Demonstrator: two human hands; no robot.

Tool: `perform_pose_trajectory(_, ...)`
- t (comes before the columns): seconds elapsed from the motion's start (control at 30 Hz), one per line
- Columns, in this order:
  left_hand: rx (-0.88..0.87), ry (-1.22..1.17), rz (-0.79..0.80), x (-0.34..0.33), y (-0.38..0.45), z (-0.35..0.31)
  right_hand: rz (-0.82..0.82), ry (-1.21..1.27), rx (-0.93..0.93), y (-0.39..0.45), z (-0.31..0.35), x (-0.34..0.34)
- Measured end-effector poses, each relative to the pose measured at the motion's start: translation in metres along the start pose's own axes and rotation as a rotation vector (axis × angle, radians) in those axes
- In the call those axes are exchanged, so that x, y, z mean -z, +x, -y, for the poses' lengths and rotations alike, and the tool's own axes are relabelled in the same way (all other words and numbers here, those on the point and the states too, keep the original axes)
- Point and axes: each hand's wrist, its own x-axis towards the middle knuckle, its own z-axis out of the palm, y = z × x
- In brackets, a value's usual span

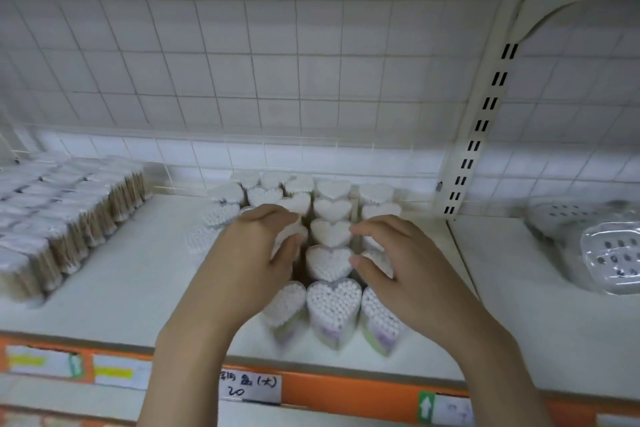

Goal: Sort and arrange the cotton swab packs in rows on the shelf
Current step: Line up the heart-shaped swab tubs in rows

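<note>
Left hand (252, 250) curled round a heart-shaped cotton swab pack (289, 236), left of the middle column (330, 232). Right hand (391, 253) gripping another pack (379, 262), right of it.

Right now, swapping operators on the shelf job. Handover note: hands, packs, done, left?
Left hand: curled round a heart pack in the left column.
Right hand: thumb and fingers pinching a heart pack in the right column.
Heart-shaped swab packs: three columns mid shelf, front to back wall.
Done: centre column looks straight.
Left: seat both held packs; left rear packs look loose.
Wooden-stick packs at left sit in rows.
</note>
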Motion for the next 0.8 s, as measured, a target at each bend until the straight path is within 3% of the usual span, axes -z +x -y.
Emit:
perform_pose_trajectory(0.23, 0.060, 0.007, -0.009, 0.027, -0.026, 0.048, 0.023, 0.027, 0.055, 0.005, 0.045, -0.030)
perform_pose_trajectory(0.47, 0.064, -0.029, 0.049, 0.046, -0.042, 0.101, 0.021, -0.024, -0.061, 0.010, 0.074, -0.056)
perform_pose_trajectory(0.8, -0.173, -0.130, 0.164, 0.033, -0.050, 0.120, -0.009, -0.057, -0.318, -0.024, 0.103, -0.070)
